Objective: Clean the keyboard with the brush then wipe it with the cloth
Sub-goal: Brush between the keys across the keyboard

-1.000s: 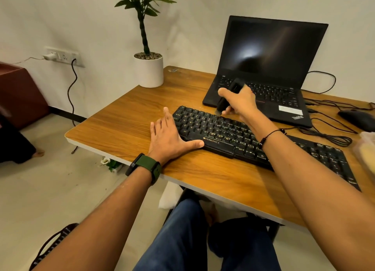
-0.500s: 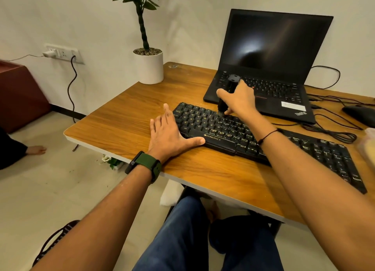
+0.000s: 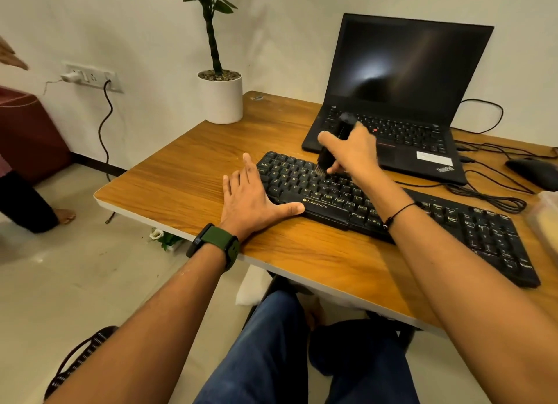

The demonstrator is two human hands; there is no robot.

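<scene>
A long black keyboard lies slanted across the wooden desk. My right hand grips a black brush held nearly upright, its bristles touching the keys in the upper left part of the keyboard. My left hand lies flat on the desk against the keyboard's left end, fingers spread, thumb along its front edge. A yellowish cloth-like thing shows at the right edge, partly out of frame.
An open black laptop stands behind the keyboard, with cables and a mouse to its right. A potted plant sits at the desk's back left corner. Another person's leg is on the floor at left.
The brush has slid from the keyboard's back edge down onto the upper key rows, bristles now showing. My left hand stays put. The view has shifted slightly.
</scene>
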